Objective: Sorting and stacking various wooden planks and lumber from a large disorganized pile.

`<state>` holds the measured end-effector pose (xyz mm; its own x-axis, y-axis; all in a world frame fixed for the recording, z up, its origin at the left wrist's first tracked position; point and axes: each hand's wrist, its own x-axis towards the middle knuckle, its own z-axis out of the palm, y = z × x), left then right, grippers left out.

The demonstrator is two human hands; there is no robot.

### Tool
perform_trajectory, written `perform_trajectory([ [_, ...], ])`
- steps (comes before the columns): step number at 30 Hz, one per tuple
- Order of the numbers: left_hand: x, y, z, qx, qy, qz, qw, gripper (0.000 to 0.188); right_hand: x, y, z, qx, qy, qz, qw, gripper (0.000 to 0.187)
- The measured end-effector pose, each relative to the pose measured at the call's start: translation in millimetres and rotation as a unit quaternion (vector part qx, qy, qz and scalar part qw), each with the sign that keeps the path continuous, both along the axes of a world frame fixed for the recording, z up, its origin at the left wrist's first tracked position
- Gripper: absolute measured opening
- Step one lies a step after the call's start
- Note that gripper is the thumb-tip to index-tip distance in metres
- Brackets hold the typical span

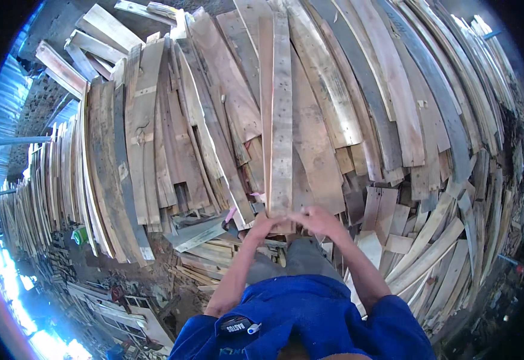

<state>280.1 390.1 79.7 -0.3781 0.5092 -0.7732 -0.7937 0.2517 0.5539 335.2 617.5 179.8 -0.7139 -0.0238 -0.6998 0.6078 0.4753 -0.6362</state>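
Observation:
A long, narrow wooden plank (pixel 282 114) dotted with small dark marks runs straight away from me over the pile. My left hand (pixel 264 227) is closed on the left side of its near end. From the other side my right hand (pixel 319 221) reaches across that same end, its fingers bent and pressed together on the wood. The two hands' fingertips nearly meet there, and the undersides of both grips are hidden. Just left of my left hand is a pink stick-like piece (pixel 231 214), too small to make out.
Long weathered boards (pixel 328 78) lie side by side under and around the plank. Shorter offcuts (pixel 436 258) are heaped at the right. More boards (pixel 103 168) stand stacked at the left, with a green cylindrical object (pixel 80 235) by their near ends. Wooden frames (pixel 121 315) lie lower left.

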Motion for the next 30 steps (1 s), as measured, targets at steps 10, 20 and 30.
perform_trajectory([
  [10,31.8,-187.1,170.9,-0.387,0.268,-0.201,0.859,0.057,-57.8,-44.1,-112.8,-0.486,-0.040,-0.349,0.800,0.088],
  [20,193.0,-300.3,174.9,-0.515,0.325,-0.072,0.790,0.057,-116.0,-224.9,-19.8,-0.608,-0.059,-0.359,0.706,0.088],
  [30,95.9,-419.6,198.6,-0.523,0.394,0.223,0.722,0.045,-288.6,-360.9,126.2,-0.330,0.368,0.122,0.861,0.048],
])
